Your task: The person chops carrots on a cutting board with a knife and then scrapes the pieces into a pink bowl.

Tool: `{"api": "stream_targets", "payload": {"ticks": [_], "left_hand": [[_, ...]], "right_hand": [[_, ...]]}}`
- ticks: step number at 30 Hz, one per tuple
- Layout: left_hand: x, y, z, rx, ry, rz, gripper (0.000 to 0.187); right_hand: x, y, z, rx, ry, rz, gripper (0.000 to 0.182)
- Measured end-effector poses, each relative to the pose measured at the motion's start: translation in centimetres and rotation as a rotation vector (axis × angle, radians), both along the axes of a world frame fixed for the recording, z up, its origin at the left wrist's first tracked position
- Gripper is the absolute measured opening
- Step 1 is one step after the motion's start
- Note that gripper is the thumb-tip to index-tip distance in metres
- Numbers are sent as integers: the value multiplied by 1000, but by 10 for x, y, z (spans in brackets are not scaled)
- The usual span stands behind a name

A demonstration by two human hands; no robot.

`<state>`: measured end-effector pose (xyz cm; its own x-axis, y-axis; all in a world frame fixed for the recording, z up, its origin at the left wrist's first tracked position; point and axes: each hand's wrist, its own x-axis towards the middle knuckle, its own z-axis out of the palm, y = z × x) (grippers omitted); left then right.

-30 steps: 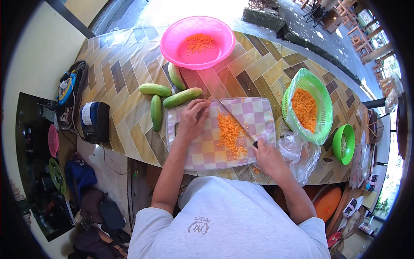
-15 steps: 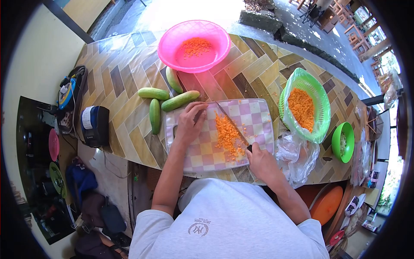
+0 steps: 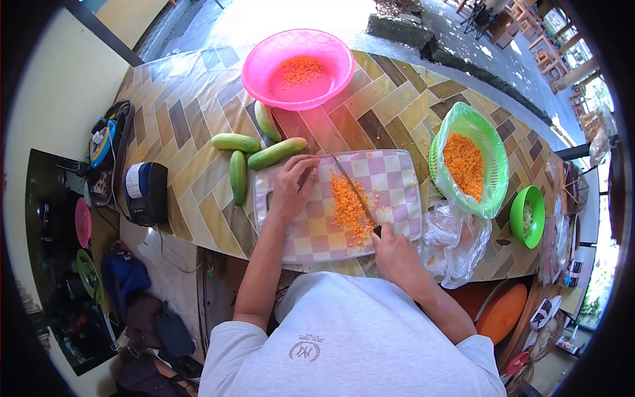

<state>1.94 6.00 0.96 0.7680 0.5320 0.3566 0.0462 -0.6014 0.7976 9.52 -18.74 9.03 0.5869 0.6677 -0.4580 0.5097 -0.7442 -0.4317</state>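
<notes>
My right hand (image 3: pixel 395 255) is wrapped round the dark handle of a kitchen knife (image 3: pixel 355 190). Its blade slants across a heap of finely chopped orange vegetable, which looks like carrot (image 3: pixel 345 208), on a pink-and-white checked cutting board (image 3: pixel 304 248). Over the board's left part rests my left hand (image 3: pixel 291 188), fingers stretched toward the knife's tip and thumb apart, holding nothing that I can see. Several green cucumbers (image 3: pixel 278 153) lie just beyond the board's upper left corner.
A pink basin (image 3: pixel 254 83) with some orange bits stands at the far edge. To the right are a green basket (image 3: pixel 493 155) lined with plastic and full of orange bits, a crumpled plastic bag (image 3: pixel 456 241) and a green bowl (image 3: pixel 534 212). A dark box-shaped device (image 3: pixel 149 195) sits left.
My right hand has shifted a little left and the knife has turned steeper over the orange heap. My left hand has stayed in place.
</notes>
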Motion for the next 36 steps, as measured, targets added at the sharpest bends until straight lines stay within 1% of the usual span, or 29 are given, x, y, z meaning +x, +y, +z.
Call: {"api": "stream_targets", "payload": {"ticks": [3, 5, 7, 8, 10, 17, 22, 25, 26, 29, 30, 31, 32, 34, 36], "left_hand": [[1, -3, 3, -33, 7, -3, 18], [1, -1, 3, -20, 6, 1, 17], [1, -1, -1, 15, 1, 1, 17], [1, -3, 0, -9, 6, -3, 17], [1, -2, 3, -46, 16, -2, 17], [1, 0, -2, 19, -13, -5, 18], [0, -2, 5, -52, 24, -4, 19], [2, 1, -2, 44, -17, -4, 19], [2, 0, -1, 24, -8, -4, 19], [1, -1, 3, -27, 14, -1, 18], [1, -1, 4, -39, 19, -2, 18], [1, -2, 4, -52, 24, -5, 18], [1, -2, 2, -28, 18, -9, 18], [1, 1, -2, 27, 3, -1, 18], [0, 0, -1, 16, 6, 2, 18]], "right_hand": [[-1, -2, 11, -14, 8, 17, 29], [-4, -4, 2, -25, -29, 45, 29], [-5, -2, -20, -6, -52, 28, 30], [-6, -2, -24, 2, -64, 19, 30], [-3, 1, -16, 16, -41, 10, 30], [-8, -9, -6, 49, -10, 21, 28], [-5, -8, 15, 3, 21, 30, 29], [-1, -4, 31, -42, 40, 37, 31], [-1, -2, 33, -57, 53, 39, 31], [-3, 2, 32, -68, 27, 72, 31], [-5, 2, 18, -63, -8, 74, 31], [-9, 0, -8, -58, -42, 72, 30], [-11, 4, -14, -53, -79, 69, 30], [-7, 4, -5, -67, -70, 90, 30], [-10, 4, -3, -68, -49, 103, 30]]}}
